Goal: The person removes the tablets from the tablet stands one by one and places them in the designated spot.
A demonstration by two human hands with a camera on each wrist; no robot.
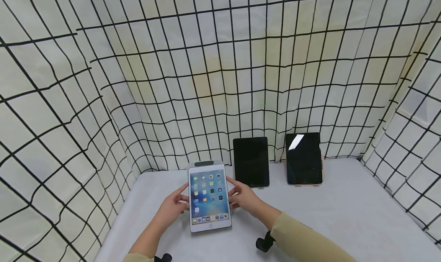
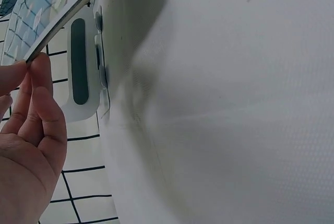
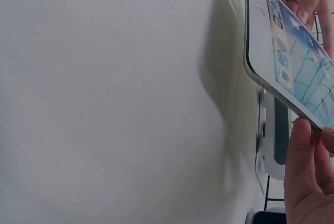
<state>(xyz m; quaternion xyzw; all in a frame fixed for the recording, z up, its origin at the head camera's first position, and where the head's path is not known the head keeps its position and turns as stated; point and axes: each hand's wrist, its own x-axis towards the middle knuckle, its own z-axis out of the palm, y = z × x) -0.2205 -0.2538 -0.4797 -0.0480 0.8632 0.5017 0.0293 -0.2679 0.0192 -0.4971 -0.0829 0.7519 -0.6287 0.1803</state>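
Observation:
A white tablet [image 1: 209,197] with its screen lit, showing rows of app icons, is held by both hands along its long sides. My left hand [image 1: 173,207] pinches the left edge between thumb and fingers. The right hand [image 1: 245,197] pinches the opposite edge the same way. In both wrist views the tablet is tilted and raised off the white surface, casting a shadow. Just behind it stands a light grey tablet stand [image 2: 88,70] with a dark pad [image 2: 79,61]. From the head, only the top of the stand [image 1: 204,163] shows above the tablet; the rest is hidden.
Two black tablets with dark screens lean upright at the back: one in the middle [image 1: 251,161], one further right [image 1: 304,158] on a pinkish stand. A white cloth-covered table [image 1: 344,216] lies below. White walls with a black grid [image 1: 241,78] enclose the back and sides.

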